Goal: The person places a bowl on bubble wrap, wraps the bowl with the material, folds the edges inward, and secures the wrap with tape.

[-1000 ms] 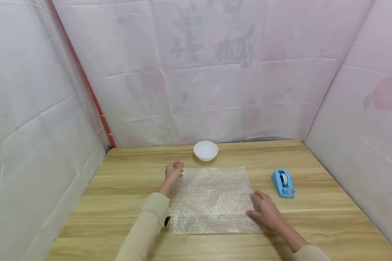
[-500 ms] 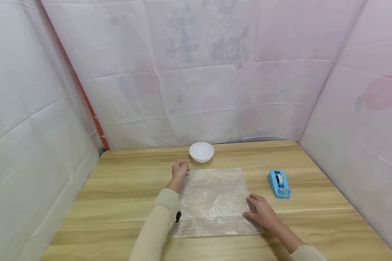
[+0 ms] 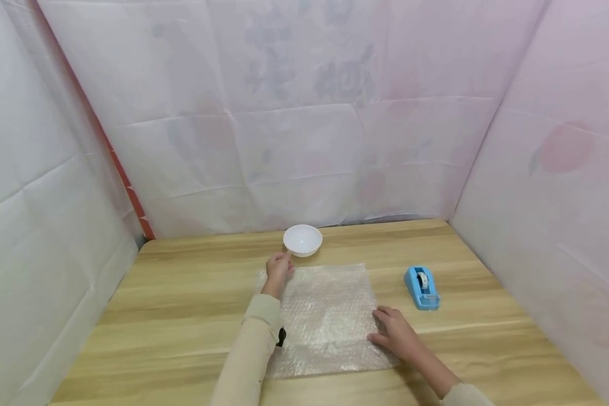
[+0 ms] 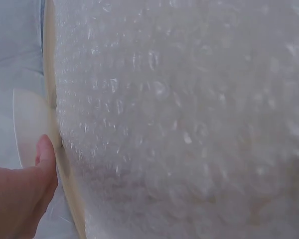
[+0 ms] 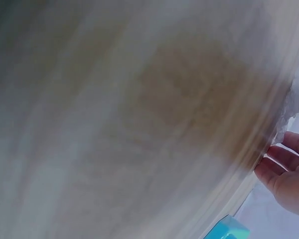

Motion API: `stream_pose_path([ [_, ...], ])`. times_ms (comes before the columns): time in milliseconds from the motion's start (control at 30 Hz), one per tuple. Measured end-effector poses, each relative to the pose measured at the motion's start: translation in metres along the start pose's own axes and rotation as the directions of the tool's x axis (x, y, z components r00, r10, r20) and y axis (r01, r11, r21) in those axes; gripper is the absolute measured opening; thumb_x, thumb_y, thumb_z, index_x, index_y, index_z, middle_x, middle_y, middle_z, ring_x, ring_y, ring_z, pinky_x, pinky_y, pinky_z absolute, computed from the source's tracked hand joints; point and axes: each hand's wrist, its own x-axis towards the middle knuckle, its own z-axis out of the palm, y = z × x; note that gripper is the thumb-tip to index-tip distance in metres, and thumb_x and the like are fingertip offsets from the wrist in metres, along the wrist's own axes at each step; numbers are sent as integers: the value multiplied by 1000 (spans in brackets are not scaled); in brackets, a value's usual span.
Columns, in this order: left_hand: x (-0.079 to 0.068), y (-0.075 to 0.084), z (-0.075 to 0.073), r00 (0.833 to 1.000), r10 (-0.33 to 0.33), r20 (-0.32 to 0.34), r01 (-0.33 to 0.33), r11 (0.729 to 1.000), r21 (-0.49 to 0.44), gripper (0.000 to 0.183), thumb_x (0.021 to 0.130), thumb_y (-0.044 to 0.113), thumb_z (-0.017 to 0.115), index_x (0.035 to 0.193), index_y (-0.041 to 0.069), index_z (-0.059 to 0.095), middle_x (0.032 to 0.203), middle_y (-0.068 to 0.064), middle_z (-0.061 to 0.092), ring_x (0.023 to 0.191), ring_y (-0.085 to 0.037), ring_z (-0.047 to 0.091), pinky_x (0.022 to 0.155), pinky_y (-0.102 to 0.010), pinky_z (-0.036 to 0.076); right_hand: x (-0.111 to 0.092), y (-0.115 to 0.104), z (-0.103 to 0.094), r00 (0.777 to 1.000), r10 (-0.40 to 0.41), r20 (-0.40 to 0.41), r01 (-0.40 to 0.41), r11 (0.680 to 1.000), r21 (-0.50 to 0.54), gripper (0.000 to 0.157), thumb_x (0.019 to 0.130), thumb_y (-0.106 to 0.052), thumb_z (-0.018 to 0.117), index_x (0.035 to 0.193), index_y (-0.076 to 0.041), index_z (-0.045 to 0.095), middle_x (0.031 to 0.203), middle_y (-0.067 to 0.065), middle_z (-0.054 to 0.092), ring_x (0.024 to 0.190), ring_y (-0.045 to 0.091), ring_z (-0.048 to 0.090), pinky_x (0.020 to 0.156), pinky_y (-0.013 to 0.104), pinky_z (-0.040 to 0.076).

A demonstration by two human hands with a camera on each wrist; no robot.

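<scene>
A sheet of bubble wrap [image 3: 330, 304] lies flat on the wooden table between my hands. My left hand [image 3: 278, 269] is over its far left corner, fingers loosely bent, with the fingertips at the near left rim of a white bowl [image 3: 303, 238]. In the left wrist view the thumb [image 4: 47, 154] overlaps the bowl [image 4: 32, 119]; contact cannot be made out, and some fingers are hidden. My right hand [image 3: 397, 335] rests at the wrap's right edge, thumb and fingers spread and relaxed. The right wrist view shows its fingertips [image 5: 269, 169] beside the wrap's edge [image 5: 291, 107].
A blue tape dispenser [image 3: 422, 288] stands right of the wrap, beyond my right hand. Printed white cloth [image 3: 304, 141] hangs behind and on both sides of the table. The bowl sits near the table's [image 3: 182, 304] far edge.
My left hand has moved rightward over the wrap's corner, up to the bowl. The right hand stays at the wrap's right edge. The head view has turned slightly right.
</scene>
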Motion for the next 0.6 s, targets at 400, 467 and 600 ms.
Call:
stream_pose_path([
  [400,117,-83,17,999,17,44,-11,991,-131,57,82,33,69,118,-3,46,90,-18,58,79,-26,62,72,-35,56,0,-6,-2,998,50,23,-49,998,-34,56,72,-28,77,113,6,60,117,22,58,105,36,55,90,47,47],
  [467,121,-88,18,999,14,40,-8,990,-141,63,81,34,70,123,-4,43,89,-18,59,79,-26,63,73,-35,56,-1,-8,-2,998,55,36,-54,998,-32,56,72,-28,77,113,5,60,117,21,58,105,36,55,90,47,47],
  [600,153,-114,23,999,29,13,-27,987,-157,67,79,34,72,123,-7,41,80,-16,60,71,-25,64,65,-31,57,-1,-11,0,996,72,57,-71,997,-21,56,72,-29,77,113,5,60,117,21,58,107,36,55,91,47,46],
])
